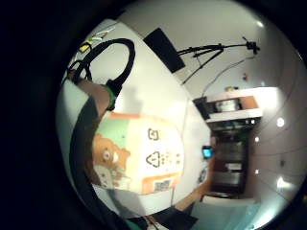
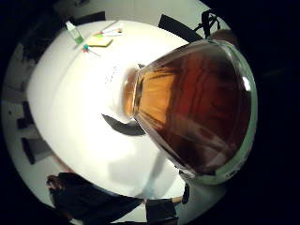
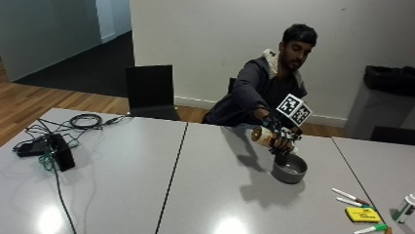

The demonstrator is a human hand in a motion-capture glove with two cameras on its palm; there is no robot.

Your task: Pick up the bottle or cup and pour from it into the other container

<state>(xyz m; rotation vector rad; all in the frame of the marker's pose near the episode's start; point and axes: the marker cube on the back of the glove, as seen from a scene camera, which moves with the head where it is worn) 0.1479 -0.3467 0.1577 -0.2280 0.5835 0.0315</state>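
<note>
Markers (image 3: 350,197) and a yellow sticky-note pad (image 3: 362,214) lie nearest the camera at the right front of the grey table (image 3: 195,185), with a small bottle (image 3: 405,208) at the right edge beside them. Farther back on the right half of the table stands a grey bowl (image 3: 289,168), well apart from the pad. Just above the bowl, the gloved right hand (image 3: 280,137) wraps its fingers around a paper cup (image 3: 262,136), which is tipped on its side with its mouth toward the bowl. Seen from the little finger side of the palm, the cup's printed wall (image 1: 139,158) shows a cartoon bear and an orange band. From the thumb side, a round container of amber-brown liquid (image 2: 197,108) fills much of the view, close to the palm, above the white tabletop. At the far left of the table sit a black device (image 3: 58,152) and coiled cables (image 3: 84,120). A black chair (image 3: 151,91) stands behind the table.
</note>
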